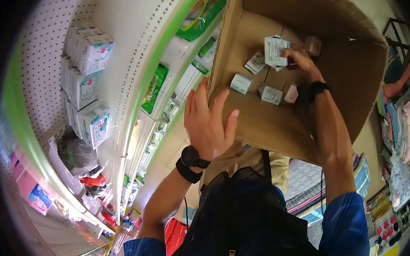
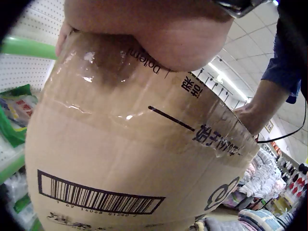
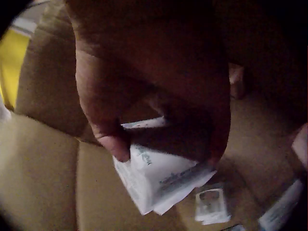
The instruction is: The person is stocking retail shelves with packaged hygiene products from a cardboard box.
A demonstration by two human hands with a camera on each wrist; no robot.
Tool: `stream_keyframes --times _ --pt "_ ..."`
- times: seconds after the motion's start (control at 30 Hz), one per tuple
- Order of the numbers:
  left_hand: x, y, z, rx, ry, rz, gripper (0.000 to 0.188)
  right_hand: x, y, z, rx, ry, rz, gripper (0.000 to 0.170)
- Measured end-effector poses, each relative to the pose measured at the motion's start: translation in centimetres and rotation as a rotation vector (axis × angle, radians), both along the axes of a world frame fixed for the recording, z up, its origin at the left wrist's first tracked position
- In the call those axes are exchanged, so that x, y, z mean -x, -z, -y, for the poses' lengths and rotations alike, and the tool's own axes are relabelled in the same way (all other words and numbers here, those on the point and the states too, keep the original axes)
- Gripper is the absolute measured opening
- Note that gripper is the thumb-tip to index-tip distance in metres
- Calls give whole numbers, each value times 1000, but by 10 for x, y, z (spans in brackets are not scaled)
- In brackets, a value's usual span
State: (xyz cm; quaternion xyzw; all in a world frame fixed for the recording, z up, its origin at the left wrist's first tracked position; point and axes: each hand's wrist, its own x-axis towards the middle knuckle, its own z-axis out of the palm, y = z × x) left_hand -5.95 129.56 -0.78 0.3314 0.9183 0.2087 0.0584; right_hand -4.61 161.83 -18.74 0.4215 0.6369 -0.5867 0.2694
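Note:
Inside the cardboard box (image 1: 261, 120), the right hand (image 1: 304, 63) grips a small stack of white packets (image 1: 276, 52). In the right wrist view, the thumb and fingers of the right hand (image 3: 159, 86) hold the white packets (image 3: 163, 178) from both sides. Several small packs lie on the box bottom around it, among them a white pack (image 1: 241, 83) and a pink one (image 1: 291, 93). At the box's left edge is the left hand (image 1: 209, 120), its fingers extended and spread. The left wrist view shows that hand (image 2: 159, 33) against the outside of the box (image 2: 110, 154).
Curved white shelves with green edges (image 1: 140, 104) stand at the left, holding stacked white packs (image 1: 87, 48) and green packages (image 1: 155, 88). Folded textiles (image 1: 409, 129) are piled at the right, and more folded fabric (image 1: 307, 187) lies below the box.

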Motion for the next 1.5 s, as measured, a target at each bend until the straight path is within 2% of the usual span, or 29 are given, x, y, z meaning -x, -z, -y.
stream_keyframes --times 0.07,0.1,0.2,0.3,0.4,0.47,0.5,0.53,0.6,0.63,0.67,0.73,0.77,0.87,1.03,1.1,1.13,1.23,1.27,1.33,1.37,1.43,1.47,1.5 --pt "0 -2 1 -11 7 -14 44 3 -45 6 375 126 -284 55" --pt "-1 -1 3 -20 1 31 45 2 -60 12 601 234 -441 60" --pt "-3 -19 4 -2 0 58 51 -12 -107 28 830 516 -660 61" --pt "2 -44 4 -6 39 45 58 -33 -130 42 1388 621 -777 73" --pt "7 -78 -2 -139 56 68 65 -42 -155 67 1553 530 -879 70" --pt "14 -99 -7 -461 59 210 73 -44 -183 82 1217 543 -804 75" --pt "18 -108 -10 -506 96 162 87 -36 -204 92 1012 443 -790 74" --pt "22 -113 -11 -500 93 152 87 -26 -225 104 811 345 -775 73" --pt "29 -119 -13 -476 39 275 98 -17 -254 126 535 194 -800 70" --pt "38 -114 -8 -399 78 214 105 -17 -262 135 477 179 -801 66" --pt "43 -109 -2 -393 74 206 105 -18 -266 139 486 176 -807 66" --pt "52 -106 6 -635 -168 666 106 -21 -270 144 536 179 -812 62" --pt "55 -108 10 -766 -168 798 104 -25 -269 144 524 168 -816 56" --pt "62 -112 24 -832 -175 922 98 -30 -280 142 600 141 -795 53" --pt "58 -117 23 -820 -143 865 90 -37 -276 144 547 103 -828 52" --pt "61 -114 24 -796 -196 890 85 -41 -275 147 553 104 -837 50" --pt "66 -110 28 -782 -205 865 85 -46 -273 147 407 66 -831 48" --pt "103 -88 41 -361 -112 -8 83 -67 -270 138 -146 -54 -820 42" --pt "119 -80 45 -356 -116 -17 83 -75 -275 134 -301 -87 -783 39" --pt "157 -64 53 -141 -152 -257 78 -102 -264 127 -492 -121 -680 39" --pt "176 -55 53 -140 -154 -258 78 -116 -253 123 -490 -122 -681 39" --pt "211 -36 46 -48 -138 -443 77 -145 -230 122 -809 -312 -764 39" --pt "224 -29 39 -45 -141 -434 77 -158 -222 125 -788 -328 -726 41" --pt "236 -23 30 79 -178 -500 76 -168 -218 130 -821 -365 -702 41"
